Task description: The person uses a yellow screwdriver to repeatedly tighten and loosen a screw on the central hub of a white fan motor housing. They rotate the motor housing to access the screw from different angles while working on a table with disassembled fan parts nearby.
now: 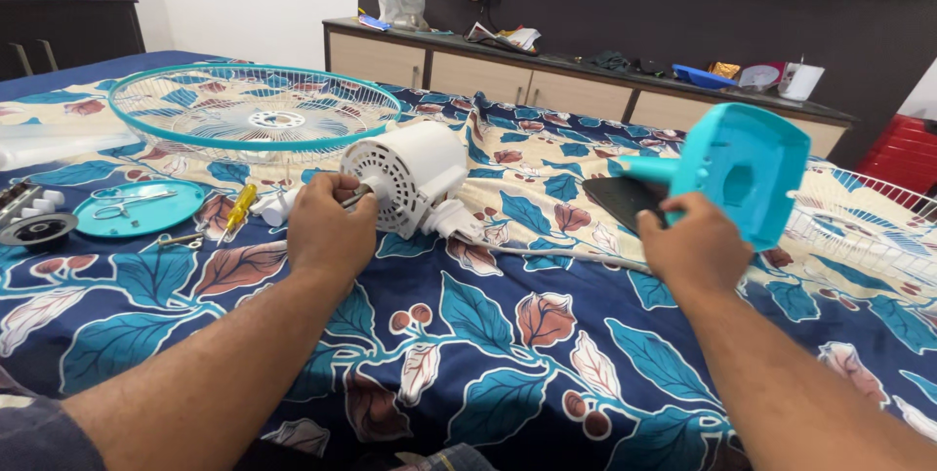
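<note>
Round teal-rimmed wire fan guard [254, 110] lying on leaf-patterned blue bedsheet [488, 354], yellow-handled screwdriver [239, 209] resting beside teal round plastic cover [137, 207], long wooden sideboard [547, 81] standing behind

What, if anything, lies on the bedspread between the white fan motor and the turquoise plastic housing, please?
Only a thin white cord runs across the leaf-print bedspread between the white fan motor and the turquoise plastic housing; nothing else shows in that gap.
</note>
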